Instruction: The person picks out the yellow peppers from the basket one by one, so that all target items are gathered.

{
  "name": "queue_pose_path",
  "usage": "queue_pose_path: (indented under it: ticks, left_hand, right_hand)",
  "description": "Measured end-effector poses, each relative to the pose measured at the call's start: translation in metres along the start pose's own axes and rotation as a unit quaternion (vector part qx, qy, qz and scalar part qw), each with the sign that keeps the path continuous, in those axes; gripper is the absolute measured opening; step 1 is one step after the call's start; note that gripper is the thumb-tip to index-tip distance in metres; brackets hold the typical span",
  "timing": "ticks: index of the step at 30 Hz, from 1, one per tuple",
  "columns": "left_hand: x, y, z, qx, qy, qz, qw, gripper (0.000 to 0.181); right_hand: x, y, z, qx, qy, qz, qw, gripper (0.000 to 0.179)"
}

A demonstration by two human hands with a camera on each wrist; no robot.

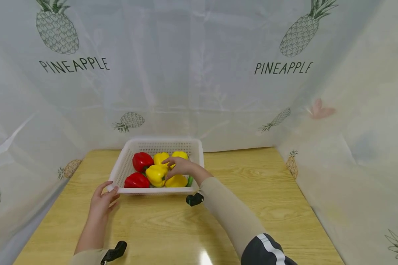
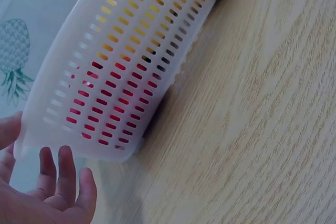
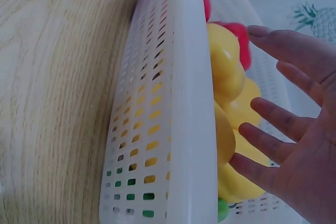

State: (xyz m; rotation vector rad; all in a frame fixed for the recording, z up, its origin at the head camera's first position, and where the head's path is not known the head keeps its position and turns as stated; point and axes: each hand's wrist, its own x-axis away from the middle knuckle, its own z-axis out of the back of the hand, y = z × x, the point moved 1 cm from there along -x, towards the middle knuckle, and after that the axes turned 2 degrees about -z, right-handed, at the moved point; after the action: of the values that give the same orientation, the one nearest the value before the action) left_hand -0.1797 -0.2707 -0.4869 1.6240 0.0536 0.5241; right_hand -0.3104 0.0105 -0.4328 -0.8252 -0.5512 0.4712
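A white perforated plastic basket [image 1: 119, 173] holds two red bell peppers [image 1: 142, 161], several yellow bell peppers [image 1: 156, 175] and a green piece [image 1: 190, 181] at the right that is partly hidden. At the basket's front left corner my left hand [image 1: 101, 200] has thumb and finger about the rim; its other fingers [image 2: 65, 174] hang loosely beside the wall. My right hand [image 1: 180, 166] reaches in over the yellow peppers with fingers spread. In the right wrist view its fingers [image 3: 283, 119] come close to the yellow peppers; nothing is gripped, and contact is hard to tell.
The basket stands near the back edge of a wooden table [image 1: 238, 184]. White sheeting [image 1: 199, 73] with pineapple prints hangs behind and at both sides. Each wrist wears a small black camera mount, one at the right wrist [image 1: 194, 199], one at the left [image 1: 116, 251].
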Motion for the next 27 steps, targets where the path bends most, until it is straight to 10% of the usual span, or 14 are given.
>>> queue_pose_path:
  ticks: [27]
  left_hand:
    - [0.005, -0.002, 0.002, -0.008, -0.022, 0.006, 0.9997, 0.029]
  right_hand:
    - [-0.016, -0.012, -0.015, 0.043, -0.024, -0.044, 0.9978, 0.054]
